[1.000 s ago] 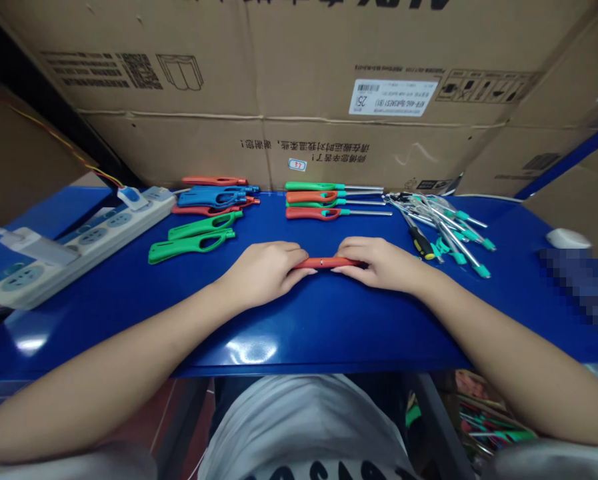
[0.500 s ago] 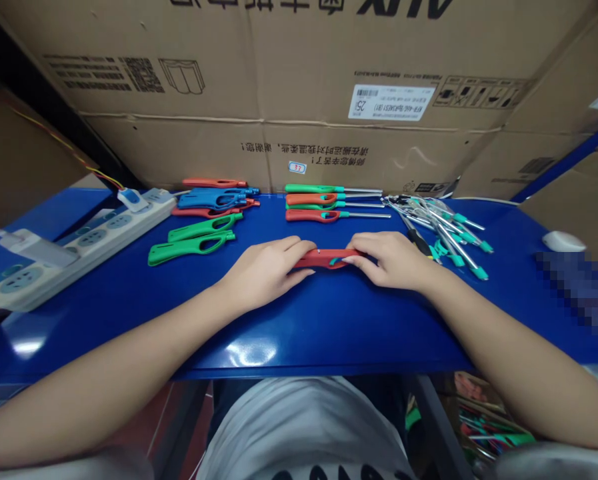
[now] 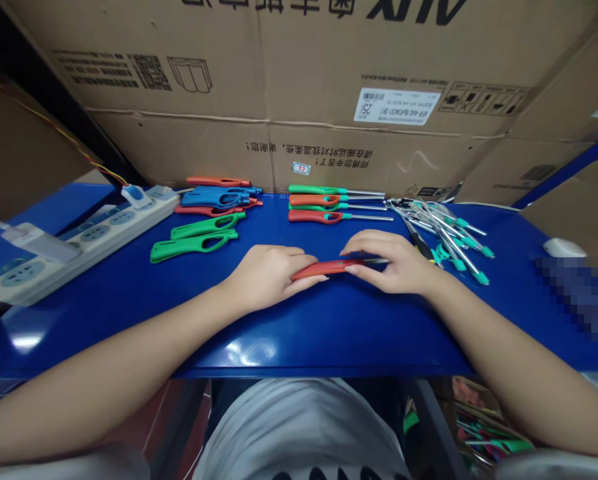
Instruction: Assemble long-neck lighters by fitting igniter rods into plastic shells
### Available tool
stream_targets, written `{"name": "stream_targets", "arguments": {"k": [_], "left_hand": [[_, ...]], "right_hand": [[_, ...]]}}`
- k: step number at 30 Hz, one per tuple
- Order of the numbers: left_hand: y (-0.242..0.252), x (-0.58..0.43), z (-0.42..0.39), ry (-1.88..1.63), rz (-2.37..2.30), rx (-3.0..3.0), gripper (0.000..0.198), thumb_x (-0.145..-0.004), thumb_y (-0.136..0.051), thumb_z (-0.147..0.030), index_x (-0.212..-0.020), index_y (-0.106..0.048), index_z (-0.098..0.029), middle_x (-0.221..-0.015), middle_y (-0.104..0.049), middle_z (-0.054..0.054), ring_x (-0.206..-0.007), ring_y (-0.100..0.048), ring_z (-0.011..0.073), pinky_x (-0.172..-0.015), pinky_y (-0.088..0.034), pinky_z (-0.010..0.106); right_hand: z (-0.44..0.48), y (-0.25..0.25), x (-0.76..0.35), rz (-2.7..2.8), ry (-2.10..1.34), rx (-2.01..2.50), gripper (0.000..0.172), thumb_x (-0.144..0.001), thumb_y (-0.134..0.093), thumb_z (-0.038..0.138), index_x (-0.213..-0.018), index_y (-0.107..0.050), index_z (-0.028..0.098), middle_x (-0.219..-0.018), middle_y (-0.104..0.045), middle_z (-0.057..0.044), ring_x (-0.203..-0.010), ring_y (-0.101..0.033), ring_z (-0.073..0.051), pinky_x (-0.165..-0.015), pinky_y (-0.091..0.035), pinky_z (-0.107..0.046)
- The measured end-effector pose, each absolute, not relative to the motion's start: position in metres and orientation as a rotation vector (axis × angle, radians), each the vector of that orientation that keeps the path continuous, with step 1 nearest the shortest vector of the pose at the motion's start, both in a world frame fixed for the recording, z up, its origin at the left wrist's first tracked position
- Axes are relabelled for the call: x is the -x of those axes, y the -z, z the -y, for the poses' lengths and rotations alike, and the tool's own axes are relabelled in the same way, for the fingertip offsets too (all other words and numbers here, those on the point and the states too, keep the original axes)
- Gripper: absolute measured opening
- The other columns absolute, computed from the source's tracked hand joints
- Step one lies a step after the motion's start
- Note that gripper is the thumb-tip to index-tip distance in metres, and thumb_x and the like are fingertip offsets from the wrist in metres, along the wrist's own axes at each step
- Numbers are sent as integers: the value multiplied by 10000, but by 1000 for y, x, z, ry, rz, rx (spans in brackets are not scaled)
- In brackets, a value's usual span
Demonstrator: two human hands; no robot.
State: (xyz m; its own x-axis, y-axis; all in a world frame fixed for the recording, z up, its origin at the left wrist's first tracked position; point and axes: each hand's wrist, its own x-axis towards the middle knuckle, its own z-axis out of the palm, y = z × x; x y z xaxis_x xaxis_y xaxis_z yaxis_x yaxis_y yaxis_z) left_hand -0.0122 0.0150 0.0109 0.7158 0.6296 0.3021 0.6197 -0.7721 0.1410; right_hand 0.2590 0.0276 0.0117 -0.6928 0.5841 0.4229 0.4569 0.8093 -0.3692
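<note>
Over the near middle of the blue table, my left hand (image 3: pixel 266 279) pinches the left end of a red stick lighter (image 3: pixel 323 269). My right hand (image 3: pixel 393 263) has its thumb and curled fingers around the lighter's right end, where part of a metal tube shows beneath the palm. Behind my hands lies a row of stick lighters (image 3: pixel 313 217) with green, orange and red handles and metal tubes. Handle shells in red, blue (image 3: pixel 206 197) and green (image 3: pixel 193 247) lie to the left, without tubes. Loose metal tubes with teal ends (image 3: pixel 451 237) are piled at right.
A white power strip (image 3: pixel 99 233) with plugs runs along the left side. A large cardboard sheet (image 3: pixel 219 140) stands at the back. By my right hand lies a black-handled tool (image 3: pixel 421 247); a white mouse (image 3: pixel 565 248) is farther right. Below the table are more parts (image 3: pixel 493 427).
The red lighter has turned in my hands, and its trigger opening no longer shows. A metal tube now shows under my right hand, whose fingers have loosened slightly.
</note>
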Motion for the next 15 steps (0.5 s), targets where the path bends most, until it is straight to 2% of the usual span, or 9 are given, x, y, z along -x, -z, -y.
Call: {"name": "stream_targets", "arguments": {"k": [5, 10, 15], "left_hand": [[-8, 10, -15, -549, -1125, -2767, 385, -1017, -488, -514, -1119, -741, -242, -923, -763, 24, -804, -696, 173, -611, -388, 249], [-5, 11, -16, -516, -1133, -2756, 363, -1007, -517, -506, -1140, -729, -243, -980, -761, 24, -860, -705, 191, -654, -426, 260], [-3, 5, -14, -443, -1192, -2807, 323, -1012, -513, -459, -1127, -712, -232, -972, -734, 27, -854, -702, 201, -625, -418, 273]], "right_hand": [[-25, -9, -253, 2448, -182, 716, 112, -968, -589, 308, -998, -660, 227, -945, -723, -72, -873, -654, -212, -796, -526, -353], [-23, -7, -249, 2526, 51, 747, 189, -1008, -491, 274, -906, -626, 192, -818, -669, -83, -773, -586, -213, -678, -475, -333], [-25, -2, -243, 2552, 105, 748, 215, -1026, -462, 274, -935, -631, 178, -861, -687, -95, -792, -591, -213, -698, -469, -329]]}}
